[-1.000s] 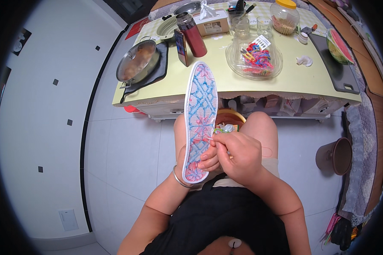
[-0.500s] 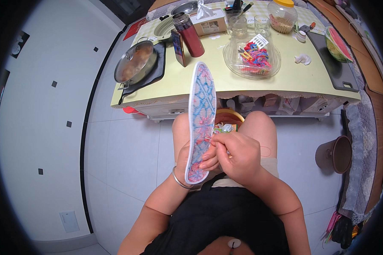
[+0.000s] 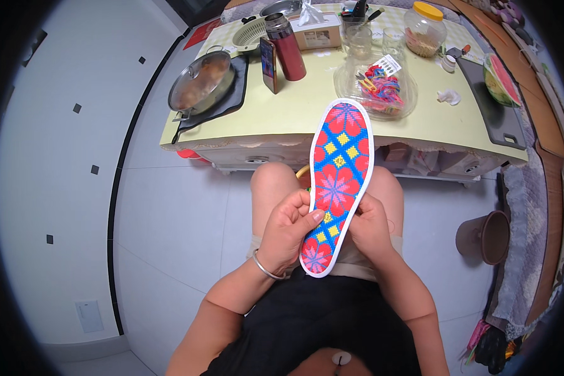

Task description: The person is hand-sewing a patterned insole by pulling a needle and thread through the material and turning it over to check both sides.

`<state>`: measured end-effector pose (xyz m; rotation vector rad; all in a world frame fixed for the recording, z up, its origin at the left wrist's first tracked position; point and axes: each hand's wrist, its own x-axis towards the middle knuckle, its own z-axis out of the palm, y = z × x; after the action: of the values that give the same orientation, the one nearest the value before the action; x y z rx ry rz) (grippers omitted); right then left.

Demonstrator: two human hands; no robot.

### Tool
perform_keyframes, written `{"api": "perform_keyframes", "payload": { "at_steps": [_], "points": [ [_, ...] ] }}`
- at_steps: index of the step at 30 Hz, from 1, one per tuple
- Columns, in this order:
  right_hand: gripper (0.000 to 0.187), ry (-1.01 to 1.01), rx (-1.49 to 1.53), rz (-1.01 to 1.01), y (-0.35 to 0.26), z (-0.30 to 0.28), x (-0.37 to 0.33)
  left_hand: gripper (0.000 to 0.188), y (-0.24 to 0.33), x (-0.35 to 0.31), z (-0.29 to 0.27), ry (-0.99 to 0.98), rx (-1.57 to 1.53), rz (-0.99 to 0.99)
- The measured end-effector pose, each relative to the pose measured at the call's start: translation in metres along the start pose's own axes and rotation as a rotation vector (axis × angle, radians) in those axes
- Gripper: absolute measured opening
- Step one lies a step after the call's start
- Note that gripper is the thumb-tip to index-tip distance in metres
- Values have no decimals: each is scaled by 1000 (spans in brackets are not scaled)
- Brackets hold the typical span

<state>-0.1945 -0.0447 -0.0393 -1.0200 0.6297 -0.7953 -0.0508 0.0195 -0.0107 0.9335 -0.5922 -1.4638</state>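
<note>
An embroidered insole (image 3: 338, 182) with red and pink flowers, blue lattice, yellow diamonds and a white rim stands upright before me, its patterned face showing. My left hand (image 3: 288, 229) grips its lower left edge, thumb on the front and the other fingers partly behind it. At the lower right edge, my right hand (image 3: 371, 229) is closed with curled fingers; the fingertips are hidden behind the insole, so what they hold cannot be seen. A thin red thread (image 3: 391, 224) curves over my right thigh.
Ahead is a table (image 3: 282, 119) with a lidded pan (image 3: 202, 88), propped phone (image 3: 269, 66), red flask (image 3: 288, 53), plastic container of colourful thread (image 3: 382, 91), jar (image 3: 425, 31) and watermelon (image 3: 501, 81). A brown bin (image 3: 485, 238) stands on the floor at right.
The insole has turned from its pale stitched back to its bright front and shifted right. My right hand has gone from pinching a needle at its face to behind its right edge.
</note>
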Motion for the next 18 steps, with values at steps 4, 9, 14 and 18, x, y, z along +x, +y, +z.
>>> {"api": "perform_keyframes", "payload": {
  "at_steps": [4,9,14,18],
  "points": [
    [17,361,-320,-495,-11,-5,3,15,1,-1,-2,45,94,86],
    [17,179,-987,-972,-27,5,2,14,-9,0,-3,30,236,183],
    [10,172,-103,-617,-42,-1,-11,10,-12,10,-25,295,757,411],
    [9,150,835,-608,-110,-144,-41,16,41,4,-99,667,1438,697]
  ]
}}
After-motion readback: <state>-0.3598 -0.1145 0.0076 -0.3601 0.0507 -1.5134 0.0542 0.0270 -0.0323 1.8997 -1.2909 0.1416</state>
